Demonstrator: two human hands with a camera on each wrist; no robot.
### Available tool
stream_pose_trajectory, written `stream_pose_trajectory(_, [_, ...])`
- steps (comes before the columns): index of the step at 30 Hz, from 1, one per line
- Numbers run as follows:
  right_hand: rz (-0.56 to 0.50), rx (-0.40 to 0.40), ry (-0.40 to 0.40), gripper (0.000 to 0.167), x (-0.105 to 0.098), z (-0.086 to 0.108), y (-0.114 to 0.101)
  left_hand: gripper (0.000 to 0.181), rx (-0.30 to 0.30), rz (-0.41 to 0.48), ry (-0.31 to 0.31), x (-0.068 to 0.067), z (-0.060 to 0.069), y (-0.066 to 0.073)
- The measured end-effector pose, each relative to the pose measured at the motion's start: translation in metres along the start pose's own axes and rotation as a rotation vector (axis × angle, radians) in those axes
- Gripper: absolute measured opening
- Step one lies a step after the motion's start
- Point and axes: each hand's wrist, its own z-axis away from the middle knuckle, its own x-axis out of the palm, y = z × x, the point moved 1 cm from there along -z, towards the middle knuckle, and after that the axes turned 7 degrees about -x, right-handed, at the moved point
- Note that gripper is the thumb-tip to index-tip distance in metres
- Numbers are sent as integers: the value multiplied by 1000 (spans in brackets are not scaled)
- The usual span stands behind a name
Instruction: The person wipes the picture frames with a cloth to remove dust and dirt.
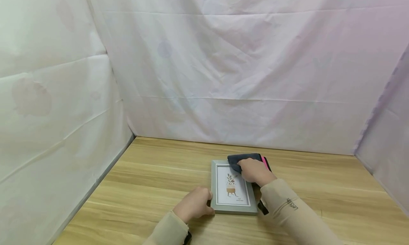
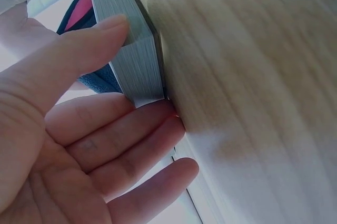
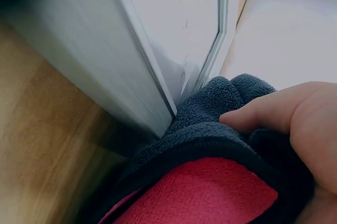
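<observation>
A grey picture frame lies face up on the wooden table, showing a print of a plant in a brown pot. My left hand holds its near left corner, thumb on one side and fingers on the other; the left wrist view shows the frame's edge between them. My right hand grips a folded dark grey cloth and presses it on the frame's far right corner. The cloth's pink inner side shows in the right wrist view. The palm side of my right hand is hidden.
The wooden table extends around the frame on all sides. Behind it hangs a pale fabric wall, with further fabric walls at the left and right edges.
</observation>
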Motion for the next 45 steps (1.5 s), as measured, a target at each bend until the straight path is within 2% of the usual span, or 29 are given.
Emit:
stream_pose_trajectory(6, [-35, -24, -7, 37, 0, 5, 1, 36, -1, 2, -5, -2, 1, -1])
stream_pose_trajectory(16, [-49, -79, 29, 38, 6, 16, 4, 33, 26, -14, 6, -3, 1, -1])
stream_pose_trajectory(31, [-82, -91, 42, 38, 11, 30, 4, 32, 63, -26, 16, -3, 0, -2])
stream_pose_trajectory(45, [-106, -106, 53, 37, 16, 43, 2, 31, 70, -25, 19, 0, -1, -4])
